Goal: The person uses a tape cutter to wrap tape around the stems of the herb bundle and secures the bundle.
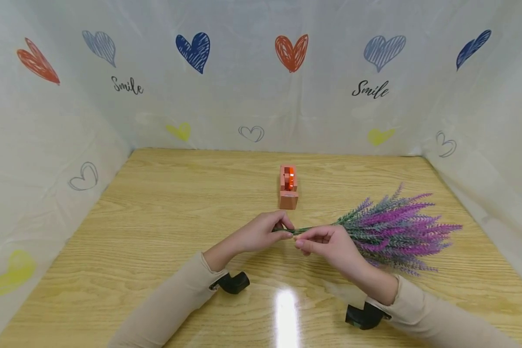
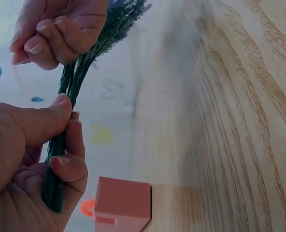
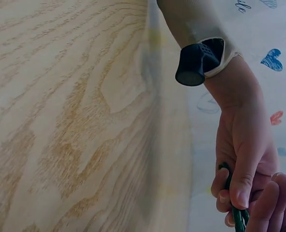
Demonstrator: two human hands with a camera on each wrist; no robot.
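Observation:
A bunch of artificial lavender (image 1: 400,227) with purple and lilac heads lies toward the right in the head view, its green stems (image 1: 304,230) pointing left. My left hand (image 1: 263,232) grips the stems near their cut ends, thumb pressed along them and fingers curled round. Just beside it, my right hand (image 1: 330,244) is bent over the stems with thumb and fingertips pinched together. A faint see-through strip, like clear tape (image 2: 22,77), shows at those right fingertips in the left wrist view. Beyond the hands stands a pink tape dispenser (image 1: 289,187) holding an orange roll.
The wood-grain table (image 1: 178,193) is closed in at the back and sides by a pale curtain (image 1: 243,96) printed with hearts and "Smile". A black wrist camera (image 1: 235,282) sits at the left cuff, another black camera (image 1: 363,316) at the right.

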